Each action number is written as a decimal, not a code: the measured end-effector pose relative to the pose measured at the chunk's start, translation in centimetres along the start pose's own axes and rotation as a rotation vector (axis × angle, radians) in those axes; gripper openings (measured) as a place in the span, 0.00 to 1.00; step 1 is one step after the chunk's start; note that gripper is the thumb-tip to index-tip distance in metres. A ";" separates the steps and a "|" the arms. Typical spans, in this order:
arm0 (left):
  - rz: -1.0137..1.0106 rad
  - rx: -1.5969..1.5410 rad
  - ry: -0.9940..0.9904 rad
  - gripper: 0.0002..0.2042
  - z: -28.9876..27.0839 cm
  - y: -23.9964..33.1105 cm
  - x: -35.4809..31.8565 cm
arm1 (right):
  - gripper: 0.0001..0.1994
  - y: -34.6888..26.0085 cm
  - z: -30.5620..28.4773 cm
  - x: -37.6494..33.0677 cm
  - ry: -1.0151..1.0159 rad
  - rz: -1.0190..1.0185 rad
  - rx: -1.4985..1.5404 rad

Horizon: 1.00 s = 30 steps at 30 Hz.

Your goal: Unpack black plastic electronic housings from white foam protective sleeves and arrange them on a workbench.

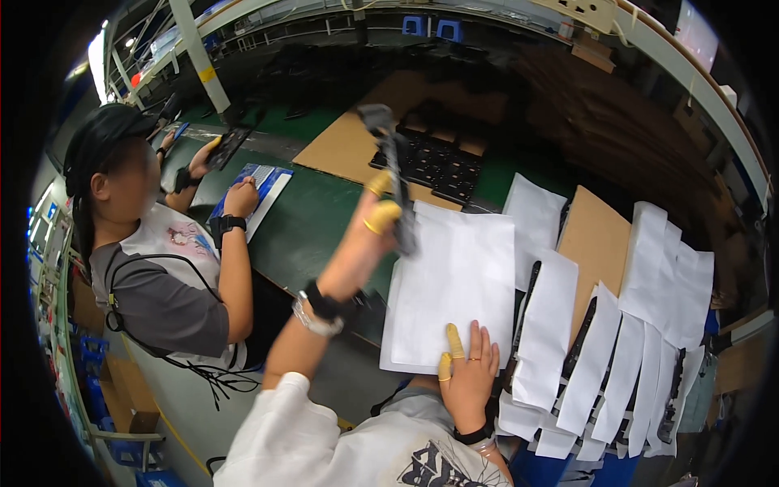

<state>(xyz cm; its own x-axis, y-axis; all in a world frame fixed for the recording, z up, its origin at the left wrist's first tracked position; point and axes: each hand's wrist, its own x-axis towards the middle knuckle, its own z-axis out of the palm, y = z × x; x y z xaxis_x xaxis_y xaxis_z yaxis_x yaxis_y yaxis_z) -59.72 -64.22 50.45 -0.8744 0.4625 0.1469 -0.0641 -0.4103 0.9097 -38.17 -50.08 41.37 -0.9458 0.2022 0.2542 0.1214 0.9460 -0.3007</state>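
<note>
1. At far left, a co-worker [154, 268] in a grey-sleeved shirt and dark cap, seated at the green worktop [304, 223]; one hand on a flat blue-and-white pad [258, 185], the other lifting a dark slim device [230, 146].
2. Left hand [375, 213] raised above the worktop, wrist wearing a metal watch and dark band; yellow rubber cots on thumb and fingertip; closed round a long black bar-shaped device [395, 174], matte, narrow, rigid.
3. Long axis of the device near upright, leaning slightly; upper end pointing away toward the brown cardboard sheet [349, 142], lower end hanging over the white envelope.
4. Right hand [469, 373] lying flat and open, fingers spread, yellow cots on two fingertips, ring on one finger; pressing the near edge of a large smooth white paper envelope [454, 288]; gripping nothing.
5. Behind, dark trays of black parts [442, 166] on cardboard.
6. To the right, overlapping rows of white paper sleeves [604, 365], black bars showing between them; a tan cardboard panel [596, 235] among them.
</note>
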 end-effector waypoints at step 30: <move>1.110 1.281 -1.378 0.25 16.4 -9.1 4.3 | 0.26 0.5 0.9 -0.6 0.048 -0.012 0.092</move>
<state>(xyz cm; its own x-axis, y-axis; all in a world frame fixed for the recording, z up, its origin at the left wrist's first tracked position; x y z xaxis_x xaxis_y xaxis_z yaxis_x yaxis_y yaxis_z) -55.04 -45.57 49.19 0.5141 0.8275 0.2256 0.8574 -0.5028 -0.1096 -37.83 -50.00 40.23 -0.9311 0.2049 0.3018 0.0798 0.9217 -0.3796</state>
